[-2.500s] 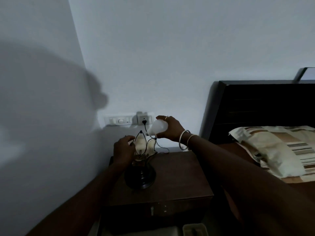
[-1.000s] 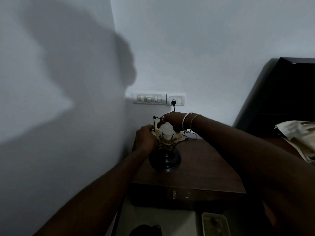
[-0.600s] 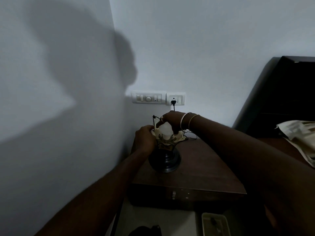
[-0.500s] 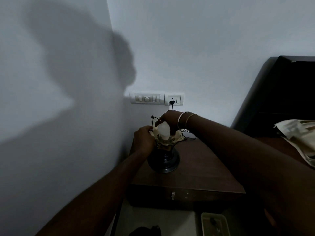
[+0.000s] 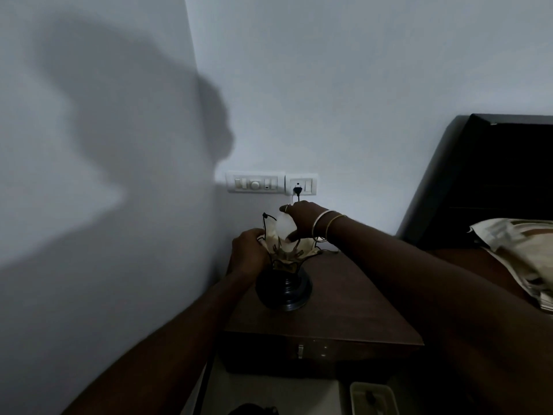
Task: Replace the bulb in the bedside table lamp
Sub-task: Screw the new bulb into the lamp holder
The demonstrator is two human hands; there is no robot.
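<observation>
Dim bedroom corner, dark wooden tabletop [image 5: 344,313] beside the bed: the lamp [image 5: 282,274] stands near its back left edge. Left hand [image 5: 250,254] grips the petal shade's rim; right hand [image 5: 302,221] is closed over the white bulb [image 5: 282,226], upright inside the shade.

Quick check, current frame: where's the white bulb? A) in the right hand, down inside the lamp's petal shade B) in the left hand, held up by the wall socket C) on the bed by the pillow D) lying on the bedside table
A: the right hand closes its grip on the white bulb inside the lamp shade, while the left hand steadies the shade's edge.
</observation>
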